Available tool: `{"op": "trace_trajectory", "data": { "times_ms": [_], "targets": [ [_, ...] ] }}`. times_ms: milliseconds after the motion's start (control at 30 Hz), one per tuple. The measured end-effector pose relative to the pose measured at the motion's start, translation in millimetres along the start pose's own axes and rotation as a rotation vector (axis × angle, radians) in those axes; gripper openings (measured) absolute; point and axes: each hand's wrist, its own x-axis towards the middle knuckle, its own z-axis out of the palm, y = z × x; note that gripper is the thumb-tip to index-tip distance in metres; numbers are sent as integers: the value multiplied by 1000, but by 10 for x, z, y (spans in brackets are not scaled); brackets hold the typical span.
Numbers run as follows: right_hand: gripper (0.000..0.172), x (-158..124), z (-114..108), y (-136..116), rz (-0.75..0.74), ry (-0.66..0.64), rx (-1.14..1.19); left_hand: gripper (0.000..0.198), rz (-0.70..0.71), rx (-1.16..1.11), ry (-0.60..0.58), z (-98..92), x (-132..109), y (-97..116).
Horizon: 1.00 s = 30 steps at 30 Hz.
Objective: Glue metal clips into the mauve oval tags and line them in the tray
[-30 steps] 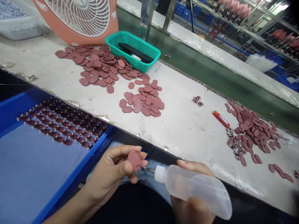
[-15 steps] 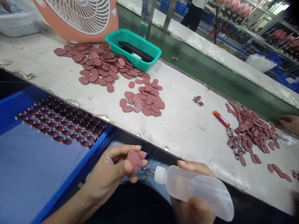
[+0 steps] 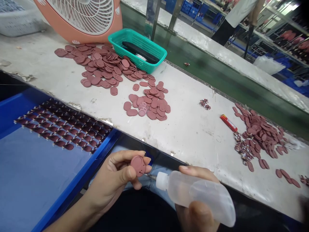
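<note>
Head view: what's the left hand (image 3: 113, 177) doing?

Pinching a maroon disc (image 3: 138, 166) between thumb and fingertips, above the lap.

And the right hand (image 3: 199, 214)?

Closed around a translucent plastic squeeze bottle (image 3: 195, 193), its metal needle tip (image 3: 151, 177) just beside the disc's lower edge.

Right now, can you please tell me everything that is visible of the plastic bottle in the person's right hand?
The squeeze bottle looks like soft, translucent, milky plastic, with a rounded base and a white cap ending in a thin metal needle tip. It lies almost level, cap toward the left, held by the right hand, with fingers across the top and the hand beneath. The tip points at the lower edge of a maroon disc in the left hand; whether they touch cannot be told. Any contents are hard to see.
</note>
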Motion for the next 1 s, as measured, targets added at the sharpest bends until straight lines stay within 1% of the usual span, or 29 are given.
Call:
{"op": "trace_trajectory", "data": {
  "times_ms": [67,133,267,367,467,633,767,833,900,933,1000],
  "targets": [
    [36,-8,-14,-14,40,-10,21,25,-1,-8,2,1,-5,3],
    [36,-2,-15,-15,48,-2,34,26,-7,-12,2,10,-13,8],
    [36,31,28,20,10,88,-24,27,-11,-12,41,36,-26,17],
    [36,32,52,52,10,117,-41,25,-24,-8,29,43,-31,23],
    [34,9,26,75,21,114,-25,24,-25,-6,11,34,-39,24],
    [28,1,-30,74,51,58,-11,23,-16,5,33,18,-43,17],
    [28,7,13,66,92,115,18,24,-26,11,34,28,-40,13],
    [29,9,41,61,138,141,65,26,-30,16,67,65,-42,17],
    [31,38,53,50,211,133,176,31,-16,16,147,126,-43,26],
    [35,70,49,46,256,129,261,34,-4,12,196,158,-44,29],
    [51,179,16,52,380,147,454,37,21,13,289,190,-47,30]
  ]
}}
